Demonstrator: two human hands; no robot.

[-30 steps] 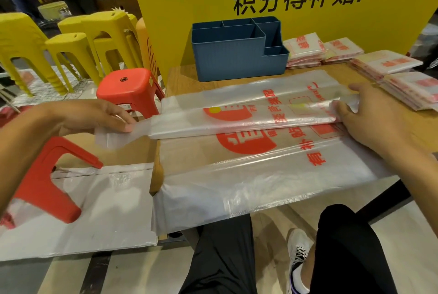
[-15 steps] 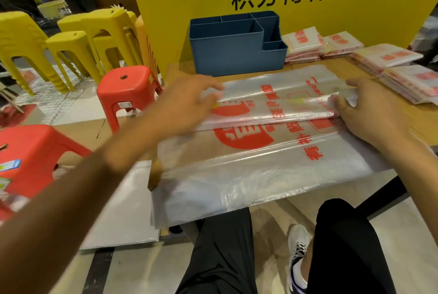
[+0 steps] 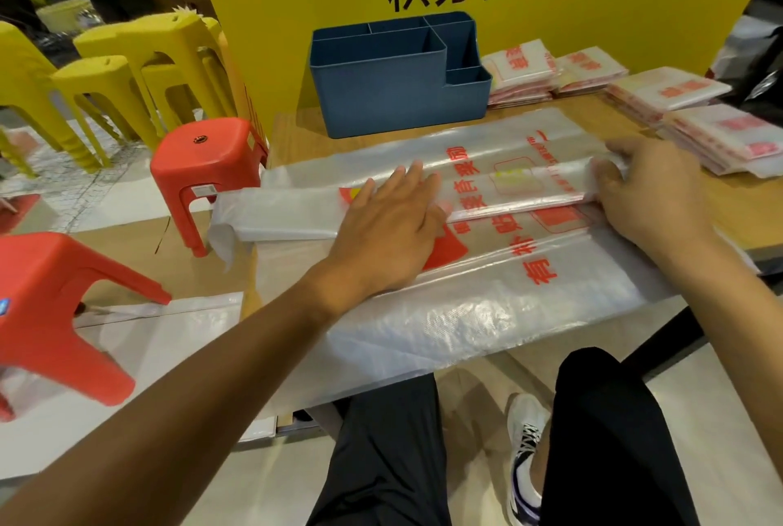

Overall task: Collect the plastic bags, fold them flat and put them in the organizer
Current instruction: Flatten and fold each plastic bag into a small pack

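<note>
1. Left hand [image 3: 387, 220] is flat on the folded plastic bag [image 3: 529, 190], fingers straight and spread, palm pressing the strip down near its middle. Released, nothing gripped.
2. Right hand [image 3: 652, 190] sits at the strip's 3 o'clock end, fingers curled over the folded edge and pinching it against the table [image 3: 296, 135].
3. The folded bag is a long narrow band running from 9 o'clock to 3 o'clock across the tabletop, its left end drooping past the table edge.
4. It lies on top of another plastic bag [image 3: 487, 313], spread wide and clear with red print, its near edge hanging off the table at 6 o'clock toward the person's knees.
5. The blue organizer [image 3: 394, 88] stands at 12 o'clock, just beyond the bags, upright against the yellow sign [image 3: 635, 16]. What its compartments contain cannot be seen from here.
6. At 2 o'clock, stacks of folded bags [image 3: 661, 91] lie on the table, well apart from the organizer's right side.
7. Over at 9 o'clock, a red stool [image 3: 207, 161] stands beside the table, with yellow stools [image 3: 140, 59] behind it at 10 o'clock.
</note>
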